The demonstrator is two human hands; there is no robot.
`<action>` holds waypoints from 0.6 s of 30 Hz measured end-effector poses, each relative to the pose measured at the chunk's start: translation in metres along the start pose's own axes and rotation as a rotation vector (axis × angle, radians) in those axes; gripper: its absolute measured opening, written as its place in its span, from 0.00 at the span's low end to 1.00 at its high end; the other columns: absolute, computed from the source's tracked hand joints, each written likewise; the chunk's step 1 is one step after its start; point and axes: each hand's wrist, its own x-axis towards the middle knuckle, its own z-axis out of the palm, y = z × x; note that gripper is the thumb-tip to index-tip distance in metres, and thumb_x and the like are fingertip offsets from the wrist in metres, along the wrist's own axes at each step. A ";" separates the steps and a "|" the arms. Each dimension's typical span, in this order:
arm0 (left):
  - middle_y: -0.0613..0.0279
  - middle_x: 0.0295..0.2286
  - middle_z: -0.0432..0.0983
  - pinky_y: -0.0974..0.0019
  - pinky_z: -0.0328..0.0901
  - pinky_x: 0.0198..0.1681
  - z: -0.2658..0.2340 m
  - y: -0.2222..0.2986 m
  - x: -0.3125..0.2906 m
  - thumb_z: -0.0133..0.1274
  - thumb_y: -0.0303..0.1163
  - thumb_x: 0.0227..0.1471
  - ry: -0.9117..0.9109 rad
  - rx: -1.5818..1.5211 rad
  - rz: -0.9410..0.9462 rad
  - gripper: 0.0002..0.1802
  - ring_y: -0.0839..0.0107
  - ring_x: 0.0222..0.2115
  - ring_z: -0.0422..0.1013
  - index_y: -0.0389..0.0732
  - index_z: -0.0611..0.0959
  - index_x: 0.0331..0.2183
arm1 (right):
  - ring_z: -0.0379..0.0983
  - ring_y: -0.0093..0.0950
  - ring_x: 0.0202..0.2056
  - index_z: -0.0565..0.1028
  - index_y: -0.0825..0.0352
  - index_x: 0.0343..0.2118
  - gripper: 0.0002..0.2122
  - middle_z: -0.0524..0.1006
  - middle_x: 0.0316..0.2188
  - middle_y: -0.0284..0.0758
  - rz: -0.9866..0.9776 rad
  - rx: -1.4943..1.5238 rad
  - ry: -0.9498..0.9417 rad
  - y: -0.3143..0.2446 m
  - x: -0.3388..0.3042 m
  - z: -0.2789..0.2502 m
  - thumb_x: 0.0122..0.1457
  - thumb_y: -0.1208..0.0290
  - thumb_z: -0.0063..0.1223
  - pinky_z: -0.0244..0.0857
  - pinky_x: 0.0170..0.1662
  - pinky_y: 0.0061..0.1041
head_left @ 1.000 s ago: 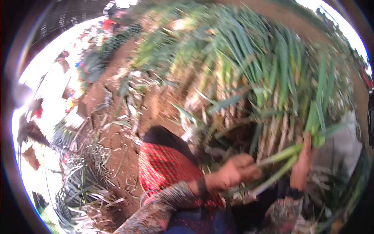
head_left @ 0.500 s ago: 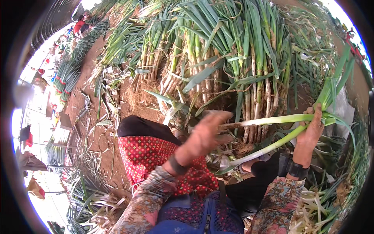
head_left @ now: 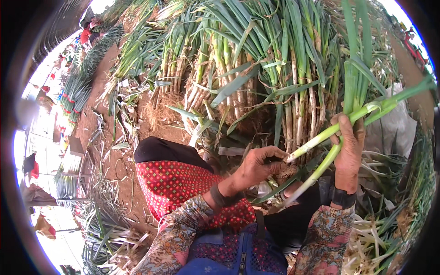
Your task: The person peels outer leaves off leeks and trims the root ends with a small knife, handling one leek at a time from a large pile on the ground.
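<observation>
My right hand is closed round two long green onions, their leaves fanning up and to the right. The upper green onion slants down left, and its white root end lies in the pinched fingers of my left hand. The lower green onion hangs below with its pale end free, near my knee. Just beyond my hands, a bundle of unpeeled green onions stands with brownish stems and roots downward.
More green onions are heaped ahead. Pale-stemmed ones lie at lower left and lower right. A whitish plastic sack stands at right. Leaf scraps litter the brown soil. A person in red is far off at upper left.
My left hand has gone from a blurred sweep to gripping the root end of the upper onion. My right hand has moved left, and the onions' leaves have spread apart.
</observation>
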 end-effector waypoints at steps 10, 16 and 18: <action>0.63 0.30 0.73 0.70 0.66 0.36 0.001 -0.005 -0.001 0.63 0.23 0.46 0.030 0.169 0.078 0.09 0.76 0.31 0.71 0.37 0.78 0.30 | 0.72 0.17 0.30 0.71 0.63 0.48 0.17 0.76 0.34 0.28 0.010 -0.184 0.108 0.004 -0.005 0.020 0.57 0.73 0.59 0.59 0.21 0.15; 0.65 0.28 0.72 0.70 0.63 0.38 0.002 0.000 -0.002 0.65 0.27 0.46 -0.221 -0.031 0.012 0.11 0.76 0.34 0.69 0.37 0.77 0.29 | 0.72 0.17 0.34 0.72 0.64 0.51 0.19 0.77 0.36 0.28 -0.132 -0.255 0.119 0.007 -0.004 0.014 0.55 0.76 0.59 0.66 0.36 0.16; 0.64 0.28 0.72 0.70 0.64 0.36 0.005 0.005 -0.006 0.65 0.27 0.46 -0.214 0.068 0.068 0.12 0.75 0.33 0.69 0.38 0.76 0.28 | 0.72 0.17 0.35 0.72 0.65 0.51 0.20 0.77 0.37 0.28 -0.104 -0.247 0.123 0.008 -0.005 0.014 0.55 0.78 0.60 0.66 0.41 0.17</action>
